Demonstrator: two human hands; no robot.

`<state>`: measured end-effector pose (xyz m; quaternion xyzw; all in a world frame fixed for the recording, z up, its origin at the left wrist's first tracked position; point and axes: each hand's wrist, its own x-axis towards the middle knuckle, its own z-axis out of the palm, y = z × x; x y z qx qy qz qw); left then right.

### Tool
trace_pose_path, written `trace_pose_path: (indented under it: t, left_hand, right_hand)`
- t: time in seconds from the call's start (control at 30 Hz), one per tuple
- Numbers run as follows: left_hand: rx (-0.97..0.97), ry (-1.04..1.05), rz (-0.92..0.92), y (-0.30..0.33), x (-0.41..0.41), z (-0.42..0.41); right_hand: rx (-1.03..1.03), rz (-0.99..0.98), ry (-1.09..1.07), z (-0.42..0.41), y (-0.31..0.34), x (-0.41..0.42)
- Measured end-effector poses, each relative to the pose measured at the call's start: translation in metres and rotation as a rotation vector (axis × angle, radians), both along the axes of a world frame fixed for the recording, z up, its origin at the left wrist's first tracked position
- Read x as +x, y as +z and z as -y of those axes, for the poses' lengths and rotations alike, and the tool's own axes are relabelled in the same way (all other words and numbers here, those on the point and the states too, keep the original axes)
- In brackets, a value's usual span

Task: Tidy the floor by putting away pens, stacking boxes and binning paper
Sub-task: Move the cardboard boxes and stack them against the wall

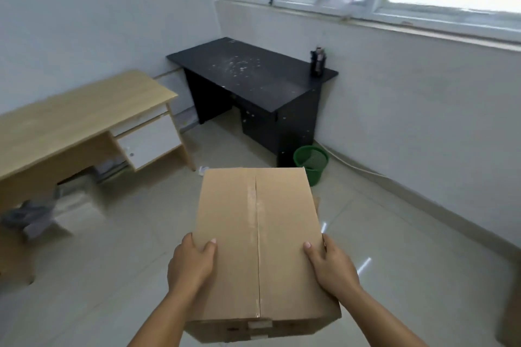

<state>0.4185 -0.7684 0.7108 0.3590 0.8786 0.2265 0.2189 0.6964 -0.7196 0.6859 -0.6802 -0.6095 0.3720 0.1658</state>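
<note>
A closed brown cardboard box (259, 234) with a taped centre seam is held up in front of me above the tiled floor. My left hand (191, 265) grips its left side, thumb on the top. My right hand (329, 265) grips its right side the same way. A green mesh waste bin (311, 160) stands on the floor beside the black desk, just beyond the box. A small crumpled white paper (203, 170) lies on the floor at the box's far left corner. A dark pen holder (318, 62) with pens stands on the black desk.
A black desk (253, 73) stands in the corner under the windows. A light wooden desk (76, 118) with a white drawer is on the left, with grey things under it. A cable runs along the right wall's base. A brown object (513, 304) shows at the right edge.
</note>
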Motion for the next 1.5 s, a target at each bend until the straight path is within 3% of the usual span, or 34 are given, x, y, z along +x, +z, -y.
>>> trace_pose_path:
  t: [0.27,0.77,1.1,1.5]
  left_hand:
    - [-0.014,-0.318,0.049,-0.013,0.082,-0.012]
    - [-0.031,-0.783,0.143,-0.024,0.347,-0.043]
    - [-0.036,-0.865,0.147,-0.033,0.498,-0.070]
    - [-0.084,-0.904,0.140,-0.071,0.619,-0.192]
  right_hand:
    - [-0.003,-0.022,-0.367,0.076,-0.007,0.079]
    - [-0.034,0.029,-0.832,0.147,-0.018,0.303]
    - [-0.037,-0.032,-0.945,0.126,-0.051,0.449]
    - [-0.050,-0.144,-1.109,0.019,-0.091,0.547]
